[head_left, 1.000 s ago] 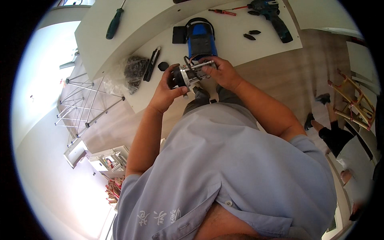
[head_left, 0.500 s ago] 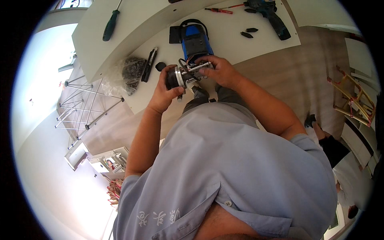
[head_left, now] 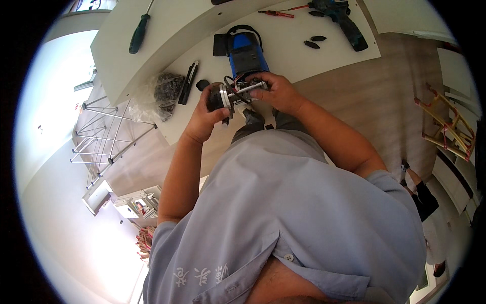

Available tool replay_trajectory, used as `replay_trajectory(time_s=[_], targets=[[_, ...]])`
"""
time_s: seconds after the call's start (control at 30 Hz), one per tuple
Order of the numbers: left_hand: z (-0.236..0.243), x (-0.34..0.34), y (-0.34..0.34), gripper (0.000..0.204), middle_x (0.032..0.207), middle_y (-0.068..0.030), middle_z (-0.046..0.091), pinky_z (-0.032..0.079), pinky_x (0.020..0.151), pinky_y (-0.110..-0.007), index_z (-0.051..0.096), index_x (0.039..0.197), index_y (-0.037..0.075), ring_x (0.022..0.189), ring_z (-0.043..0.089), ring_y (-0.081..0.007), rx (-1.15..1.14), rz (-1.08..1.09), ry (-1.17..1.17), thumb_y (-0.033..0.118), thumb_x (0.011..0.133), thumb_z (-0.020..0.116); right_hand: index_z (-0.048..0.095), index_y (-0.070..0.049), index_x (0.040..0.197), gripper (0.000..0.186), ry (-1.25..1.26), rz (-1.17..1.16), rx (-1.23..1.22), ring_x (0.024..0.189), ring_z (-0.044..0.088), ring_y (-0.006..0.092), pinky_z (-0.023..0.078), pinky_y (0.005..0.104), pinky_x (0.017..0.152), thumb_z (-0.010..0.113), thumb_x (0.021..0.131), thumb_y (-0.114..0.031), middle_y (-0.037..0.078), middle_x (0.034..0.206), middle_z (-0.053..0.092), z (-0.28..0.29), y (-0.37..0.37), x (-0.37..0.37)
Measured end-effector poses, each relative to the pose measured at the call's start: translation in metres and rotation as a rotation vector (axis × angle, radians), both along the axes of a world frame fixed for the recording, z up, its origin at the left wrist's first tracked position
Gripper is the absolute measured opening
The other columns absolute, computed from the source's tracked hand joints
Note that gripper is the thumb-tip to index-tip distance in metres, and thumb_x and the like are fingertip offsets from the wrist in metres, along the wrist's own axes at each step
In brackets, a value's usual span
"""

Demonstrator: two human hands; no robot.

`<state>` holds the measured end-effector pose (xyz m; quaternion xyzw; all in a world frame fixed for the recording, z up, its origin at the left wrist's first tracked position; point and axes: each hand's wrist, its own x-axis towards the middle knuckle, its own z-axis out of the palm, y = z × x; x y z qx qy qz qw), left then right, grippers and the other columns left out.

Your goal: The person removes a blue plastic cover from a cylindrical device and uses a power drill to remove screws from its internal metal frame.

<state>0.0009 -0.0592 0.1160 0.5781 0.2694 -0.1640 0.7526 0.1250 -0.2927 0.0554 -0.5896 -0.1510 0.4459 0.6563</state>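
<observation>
Both hands hold an opened mechanism [head_left: 224, 95] with a black round end, a silver ring, a metal rod and loose wires. My left hand [head_left: 201, 115] is wrapped round the black end, thumb at the near side. At the other end, the fingers of my right hand [head_left: 281, 93] close on the metal frame beside the rod. Wires lead from the mechanism toward a blue and black housing [head_left: 248, 58] with a strap, lying on the white board just beyond. The fingertips partly cover the inner parts, so their exact grip is hidden.
On the white board [head_left: 288, 66] lie a black utility knife [head_left: 189, 82], a plastic bag [head_left: 164, 93] of dark bits, a cordless drill [head_left: 345, 26] and a red screwdriver [head_left: 276, 13]. A green-handled screwdriver [head_left: 139, 34] is at far left. A person [head_left: 428, 207] is at right.
Both hands and the mechanism have shifted slightly left, and the black end has turned a little. The housing has slid slightly left. The person at right has moved.
</observation>
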Motion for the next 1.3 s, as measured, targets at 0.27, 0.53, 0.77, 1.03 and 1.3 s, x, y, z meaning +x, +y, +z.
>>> replay_trajectory(time_s=[0.27, 0.53, 0.77, 1.03, 1.3], targets=[[-0.003, -0.006, -0.005, 0.104, 0.131, -0.0088, 0.062, 0.052, 0.101, -0.036, 0.038, 0.152, 0.007, 0.117, 0.062, -0.0227, 0.128, -0.016, -0.112, 0.027, 0.066, 0.092, 0.066, -0.002, 0.132, 0.049, -0.049, 0.015, -0.030, 0.100, 0.067, 0.0167, 0.055, 0.0335, 0.091, 0.081, 0.090, -0.024, 0.010, 0.111, 0.073, 0.000, 0.002, 0.006], [0.001, -0.001, -0.003, 0.099, 0.124, -0.0080, 0.059, 0.055, 0.088, -0.034, 0.038, 0.150, 0.006, 0.106, 0.061, -0.0206, 0.007, 0.036, -0.074, 0.015, 0.065, 0.088, 0.058, 0.001, 0.139, 0.052, 0.088, 0.092, 0.042, 0.114, 0.064, 0.0187, 0.051, 0.0332, 0.101, 0.073, 0.092, -0.014, 0.010, 0.128, 0.067, 0.006, -0.004, 0.009], [-0.004, -0.002, 0.001, 0.107, 0.125, -0.0084, 0.060, 0.056, 0.088, -0.034, 0.037, 0.153, 0.008, 0.104, 0.064, -0.0205, 0.043, 0.001, -0.100, 0.021, 0.062, 0.091, 0.063, 0.000, 0.126, 0.036, -0.029, 0.047, -0.073, 0.096, 0.064, 0.0148, 0.053, 0.0293, 0.086, 0.058, 0.100, -0.023, 0.006, 0.110, 0.068, -0.015, -0.008, 0.009], [-0.001, 0.001, -0.002, 0.102, 0.119, -0.0080, 0.061, 0.059, 0.066, -0.033, 0.038, 0.152, 0.010, 0.092, 0.065, -0.0199, 0.030, 0.010, -0.075, 0.010, 0.061, 0.085, 0.065, -0.002, 0.120, 0.028, 0.504, -0.195, -0.142, 0.088, 0.065, 0.0137, 0.054, 0.0286, 0.079, 0.056, 0.103, -0.022, 0.005, 0.104, 0.069, -0.006, 0.008, 0.003], [-0.011, -0.002, 0.002, 0.101, 0.128, -0.0093, 0.058, 0.058, 0.084, -0.036, 0.039, 0.150, 0.008, 0.110, 0.060, -0.0228, 0.065, -0.088, -0.067, -0.001, 0.061, 0.085, 0.070, 0.001, 0.113, 0.024, 0.836, -0.140, -0.124, 0.097, 0.073, 0.0228, 0.057, 0.0365, 0.091, 0.063, 0.096, -0.014, 0.011, 0.108, 0.075, -0.017, 0.019, 0.006]])
